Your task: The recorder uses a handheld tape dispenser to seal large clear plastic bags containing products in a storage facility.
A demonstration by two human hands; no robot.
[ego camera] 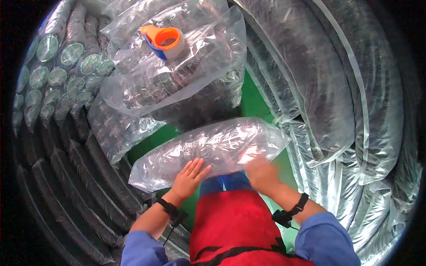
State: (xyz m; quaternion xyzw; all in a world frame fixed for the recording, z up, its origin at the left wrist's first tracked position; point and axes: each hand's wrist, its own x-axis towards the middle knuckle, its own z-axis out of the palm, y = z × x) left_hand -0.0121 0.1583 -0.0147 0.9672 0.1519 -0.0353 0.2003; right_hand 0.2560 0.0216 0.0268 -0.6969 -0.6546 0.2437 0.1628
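A clear plastic bag package [206, 143] lies crosswise before me, at my thighs, its contents blurred by glare. My left hand [189, 178] rests on its near edge with the fingers apart, gripping nothing. My right hand [261, 174] is at the bag's near right side, blurred and with curled fingers; whether it pinches the film cannot be made out. An orange and blue tape dispenser [164, 40] with a roll of clear tape sits on the larger plastic-wrapped bundles farther off.
Large plastic-wrapped bundles [186, 76] are stacked ahead. Long wrapped rolls [313, 83] line the right side. Wrapped bundles with round green ends [71, 53] are piled at upper left, above dark long packages [83, 186]. Green floor [253, 93] shows between the stacks.
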